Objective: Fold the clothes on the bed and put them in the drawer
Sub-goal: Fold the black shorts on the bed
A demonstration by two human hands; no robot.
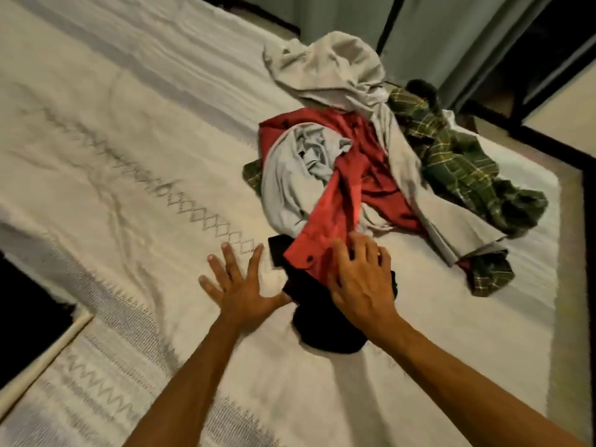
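A heap of clothes lies on the right side of the bed (113,140). In it are a red shirt (354,188), a light grey garment (287,182), a beige garment (329,69) and a green plaid shirt (458,162). A black garment (322,327) lies at the near end, partly under the red shirt's edge. My left hand (240,285) lies flat with fingers spread on the bedspread, its thumb touching the black garment. My right hand (361,282) rests on the red shirt and the black garment with fingers bent; whether it grips the cloth is unclear.
The cream bedspread has grey woven zigzag bands. The bed's corner and a dark floor gap (29,333) are at the lower left. Grey-green cabinet panels (451,37) with dark frames stand beyond the bed's far right edge.
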